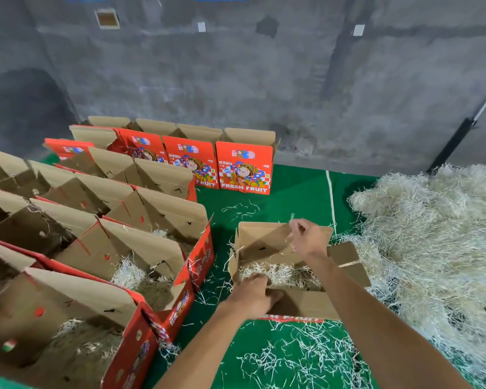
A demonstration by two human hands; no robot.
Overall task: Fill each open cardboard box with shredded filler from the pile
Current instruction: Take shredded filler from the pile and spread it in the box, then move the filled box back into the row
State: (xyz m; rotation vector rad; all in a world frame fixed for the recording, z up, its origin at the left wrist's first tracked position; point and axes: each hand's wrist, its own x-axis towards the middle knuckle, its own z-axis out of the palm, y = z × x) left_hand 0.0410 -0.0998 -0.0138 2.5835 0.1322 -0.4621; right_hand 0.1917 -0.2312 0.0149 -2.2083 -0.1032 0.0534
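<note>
1. The open cardboard box (267,245) stands on the green floor (298,192), directly in front of me, between the rows of boxes on my left and the filler pile on my right. Some shredded filler (281,273) already lies inside it.

2. My left hand (253,294) is at the near wall of this box, at its left corner. The fingers are curled over the edge of the cardboard and grip it.

3. My right hand (309,237) is raised over the far flap of the same box. The fingers are loosely bent, and a few thin strands hang around them; I cannot tell if they really pinch something.

4. The pile of shredded filler (432,234) lies on the floor to the right of the box, touching its right flap. Loose strands (306,355) are scattered on the green floor near me.

5. On the left, the rows of open boxes (118,248) stand close together, with red printed sides. The nearest ones hold filler at the bottom.

6. Further away, a row of red boxes (191,161) with the words "FRESH FRUIT" stands just before the grey concrete wall (236,80).
</note>
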